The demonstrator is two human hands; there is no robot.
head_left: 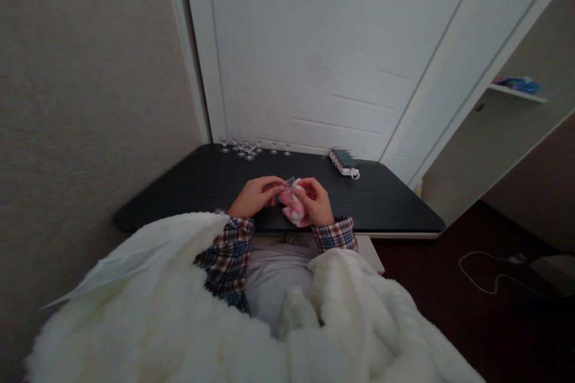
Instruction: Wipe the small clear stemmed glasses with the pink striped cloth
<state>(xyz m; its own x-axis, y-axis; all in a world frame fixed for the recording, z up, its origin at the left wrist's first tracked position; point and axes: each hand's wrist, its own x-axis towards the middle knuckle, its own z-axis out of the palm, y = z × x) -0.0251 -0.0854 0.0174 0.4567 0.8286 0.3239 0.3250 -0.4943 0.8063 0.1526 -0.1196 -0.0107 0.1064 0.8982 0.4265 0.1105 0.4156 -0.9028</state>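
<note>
Over the front of the black table point(381, 203), my left hand point(255, 196) pinches a small clear glass point(290, 182), whose exact shape is partly hidden by fingers and cloth. My right hand point(320, 200) is closed on a pink and white cloth point(295, 210), bunched up against the glass. Several small clear stemmed glasses point(249, 155) stand at the table's back left, beyond my left hand.
At the back right of the table lies a white device with a dark, blurred-out screen point(345, 159). A white panel door point(291, 42) rises behind the table, and a wall point(99, 72) bounds the left. A white cable point(478, 287) lies on the dark floor at right.
</note>
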